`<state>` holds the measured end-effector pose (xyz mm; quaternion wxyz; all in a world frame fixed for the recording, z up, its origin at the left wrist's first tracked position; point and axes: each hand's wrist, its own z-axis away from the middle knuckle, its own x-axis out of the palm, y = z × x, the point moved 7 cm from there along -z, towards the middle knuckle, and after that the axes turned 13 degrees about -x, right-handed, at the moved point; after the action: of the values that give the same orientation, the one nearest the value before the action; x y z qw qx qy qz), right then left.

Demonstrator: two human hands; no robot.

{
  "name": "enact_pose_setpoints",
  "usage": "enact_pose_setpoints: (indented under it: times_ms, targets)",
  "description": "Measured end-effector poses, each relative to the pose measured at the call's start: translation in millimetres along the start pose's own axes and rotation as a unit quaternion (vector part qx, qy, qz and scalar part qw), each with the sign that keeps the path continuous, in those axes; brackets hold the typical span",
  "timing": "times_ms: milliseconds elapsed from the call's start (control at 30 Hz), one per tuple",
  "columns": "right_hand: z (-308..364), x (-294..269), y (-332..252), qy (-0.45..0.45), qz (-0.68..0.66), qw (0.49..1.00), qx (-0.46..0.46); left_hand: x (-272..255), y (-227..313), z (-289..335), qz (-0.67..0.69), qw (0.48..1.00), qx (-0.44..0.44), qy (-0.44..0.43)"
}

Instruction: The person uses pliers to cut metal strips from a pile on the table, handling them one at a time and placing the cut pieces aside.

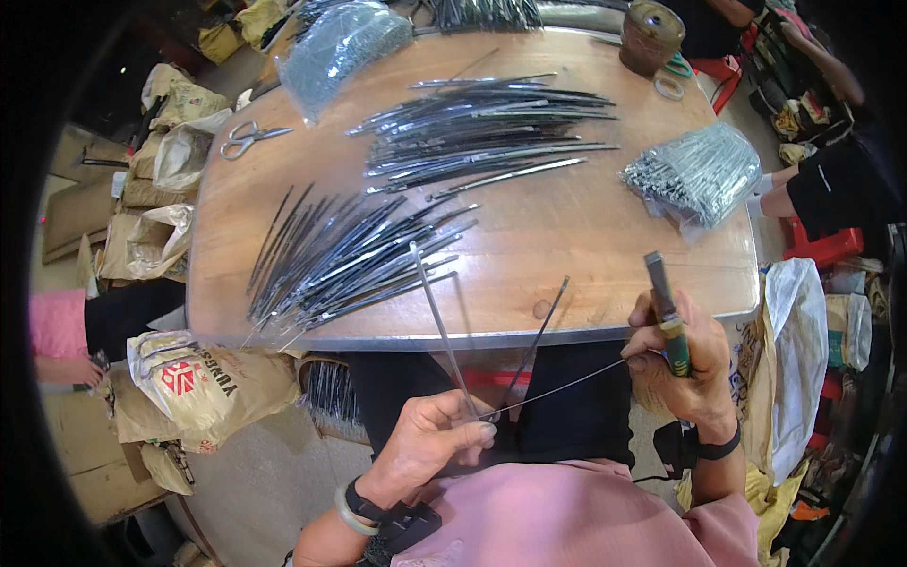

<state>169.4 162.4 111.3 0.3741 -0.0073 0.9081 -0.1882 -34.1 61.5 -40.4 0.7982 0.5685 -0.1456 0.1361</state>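
Over my lap, near the table's front edge, my left hand (442,437) pinches a long silver metal rod (437,317) that looks like part of an umbrella rib. A dark, thinner rod (537,342) slants up from the same grip. From there a fine wire (562,386) runs across to the fingers of my right hand (688,364). That hand is closed around a hand tool (665,307) with a green and yellow handle and a flat metal head pointing up; its exact kind is unclear. On the table (515,222) lie a left pile of dark rods (345,255) and a farther pile (482,128).
Scissors (250,140) lie at the table's left. Plastic bags of metal parts stand at the back (345,47) and right (694,175). A brown container (652,38) and tape roll (669,88) sit at the far right corner. Sacks (213,383) crowd the floor; other people are nearby.
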Motion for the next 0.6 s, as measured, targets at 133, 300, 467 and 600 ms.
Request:
enact_pose_setpoints:
  times_ms: [133,300,467,600]
  targets:
    - [-27,18,-10,-0.072,0.014,0.994,-0.077,-2,10,3,-0.025,0.999,-0.037,-0.031]
    - [-51,45,-31,-0.133,0.108,0.966,-0.192,1,12,7,-0.082,0.995,-0.05,-0.029]
    - [-45,63,-27,-0.169,0.083,0.956,-0.227,0,13,10,-0.074,0.997,-0.023,-0.029]
    - [-46,71,-23,-0.209,0.113,0.95,-0.202,-3,11,10,-0.072,0.997,-0.001,-0.019]
